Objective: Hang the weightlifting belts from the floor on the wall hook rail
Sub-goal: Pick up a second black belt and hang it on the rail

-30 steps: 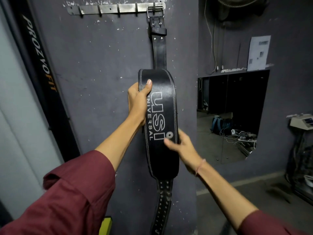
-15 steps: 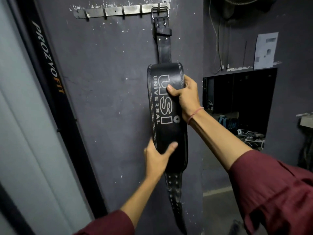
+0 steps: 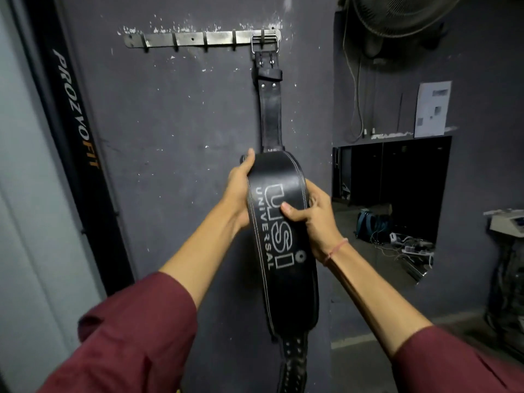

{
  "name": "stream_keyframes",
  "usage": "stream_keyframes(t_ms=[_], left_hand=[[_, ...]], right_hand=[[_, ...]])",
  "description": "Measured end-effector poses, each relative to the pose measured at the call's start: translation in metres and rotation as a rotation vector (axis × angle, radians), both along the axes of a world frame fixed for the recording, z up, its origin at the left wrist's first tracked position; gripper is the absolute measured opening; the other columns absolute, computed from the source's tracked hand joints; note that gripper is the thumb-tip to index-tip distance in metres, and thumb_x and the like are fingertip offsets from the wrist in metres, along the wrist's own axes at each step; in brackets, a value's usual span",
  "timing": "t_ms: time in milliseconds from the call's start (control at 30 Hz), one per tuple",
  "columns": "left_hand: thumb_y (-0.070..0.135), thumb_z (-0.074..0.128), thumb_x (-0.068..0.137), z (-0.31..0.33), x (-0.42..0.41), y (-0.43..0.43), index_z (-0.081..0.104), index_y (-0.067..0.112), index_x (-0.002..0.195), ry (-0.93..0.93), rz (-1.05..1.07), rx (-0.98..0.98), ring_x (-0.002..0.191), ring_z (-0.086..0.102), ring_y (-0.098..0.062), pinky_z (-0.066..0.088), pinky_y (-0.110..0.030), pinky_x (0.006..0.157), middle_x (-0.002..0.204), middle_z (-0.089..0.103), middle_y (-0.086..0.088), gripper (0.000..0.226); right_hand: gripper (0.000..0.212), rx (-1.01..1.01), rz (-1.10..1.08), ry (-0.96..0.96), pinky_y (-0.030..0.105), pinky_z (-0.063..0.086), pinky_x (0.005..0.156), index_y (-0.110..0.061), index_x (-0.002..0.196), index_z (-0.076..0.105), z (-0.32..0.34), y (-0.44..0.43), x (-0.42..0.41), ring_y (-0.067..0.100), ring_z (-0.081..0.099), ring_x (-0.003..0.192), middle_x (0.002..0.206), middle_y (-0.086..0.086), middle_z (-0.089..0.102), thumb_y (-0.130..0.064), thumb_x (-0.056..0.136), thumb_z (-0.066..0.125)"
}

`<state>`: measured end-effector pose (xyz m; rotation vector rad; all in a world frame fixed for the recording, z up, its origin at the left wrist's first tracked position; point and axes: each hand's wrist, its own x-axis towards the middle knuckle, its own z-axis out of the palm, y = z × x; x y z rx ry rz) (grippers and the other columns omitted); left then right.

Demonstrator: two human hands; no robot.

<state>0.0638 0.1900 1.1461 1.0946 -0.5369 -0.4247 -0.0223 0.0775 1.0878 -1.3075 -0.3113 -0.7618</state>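
Observation:
A black leather weightlifting belt (image 3: 286, 282) with "USI UNIVERSAL" printed on it hangs by its steel buckle (image 3: 264, 42) from the rightmost hook of the metal hook rail (image 3: 198, 39) on the dark wall. My left hand (image 3: 241, 191) grips the left edge of the belt's wide part near its top. My right hand (image 3: 314, 217) holds the right edge, thumb across the lettering. The wide part is tilted away from the wall toward me. The belt's studded tail (image 3: 295, 361) hangs down below. The other hooks on the rail are bare.
A black pillar marked "PROZVOFIT" (image 3: 76, 114) stands to the left. A wall fan (image 3: 397, 15) is mounted at the top right, with cables below it. At the right is a dark recess or mirror (image 3: 394, 199) showing a bag and cables on the floor.
My left hand has gone from the belt's lower part up to its top left edge. My right hand has slid down to the lettering, and the wide part now leans off the wall.

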Motion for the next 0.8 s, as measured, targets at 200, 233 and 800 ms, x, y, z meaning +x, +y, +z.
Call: stream_keyframes(t_ms=[200, 233, 800], left_hand=[[-0.008, 0.053, 0.088, -0.011, -0.007, -0.014, 0.053, 0.006, 0.118, -0.107, 0.047, -0.173, 0.084, 0.067, -0.031, 0.06, -0.042, 0.072, 0.101, 0.066, -0.018, 0.032], [-0.015, 0.052, 0.084, -0.014, -0.012, -0.015, 0.054, 0.009, 0.111, -0.154, 0.052, -0.184, 0.085, 0.066, -0.028, 0.059, -0.04, 0.074, 0.099, 0.066, -0.016, 0.036], [0.057, 0.039, 0.096, -0.013, 0.007, 0.001, 0.06, -0.007, 0.118, 0.4, -0.021, -0.102, 0.088, 0.066, -0.033, 0.051, -0.044, 0.073, 0.103, 0.07, -0.023, 0.071]], right_hand=[[0.033, 0.079, 0.049, 0.18, 0.038, 0.058, 0.078, -0.001, 0.116, 0.062, -0.013, -0.016, -0.006, 0.032, 0.072, 0.092, 0.104, 0.017, 0.074, -0.018, 0.089, 0.067], [0.037, 0.087, 0.047, 0.202, 0.038, 0.058, 0.081, -0.001, 0.118, 0.062, -0.009, -0.019, -0.003, 0.033, 0.071, 0.096, 0.107, 0.017, 0.074, -0.028, 0.092, 0.065], [0.031, -0.158, -0.032, 0.043, 0.031, 0.053, 0.08, 0.002, 0.107, 0.058, -0.024, -0.003, -0.014, 0.019, 0.062, 0.086, 0.092, 0.011, 0.067, 0.012, 0.079, 0.068]])
